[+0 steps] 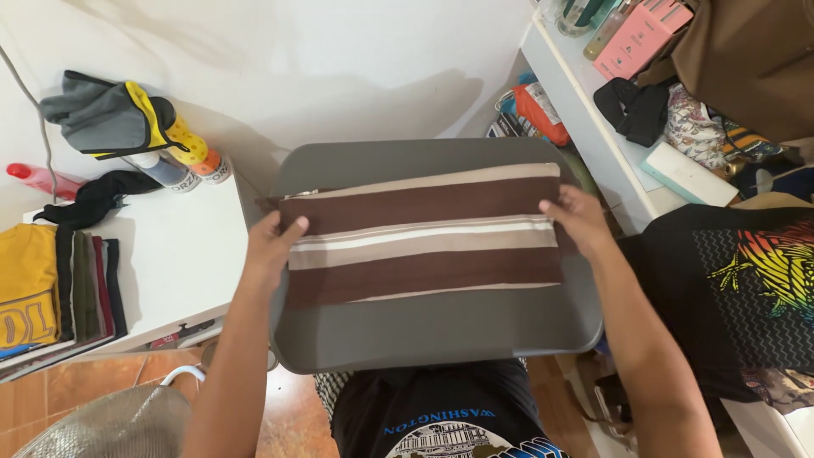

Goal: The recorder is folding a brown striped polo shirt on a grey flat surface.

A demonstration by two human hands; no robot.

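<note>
A folded garment (424, 237) with brown, beige and white stripes lies flat on a grey board (441, 326) that rests across my lap. My left hand (273, 244) grips the garment's left edge, thumb on top. At the opposite edge, my right hand (578, 219) presses down with fingers spread over the cloth. Both hands hold the fold in place.
A white table (170, 254) on the left carries a stack of folded shirts (55, 288), bottles and a grey-yellow cloth (110, 114). On the right, a white shelf (593, 127) holds boxes and clutter, and a black printed shirt (738, 288) lies beside me.
</note>
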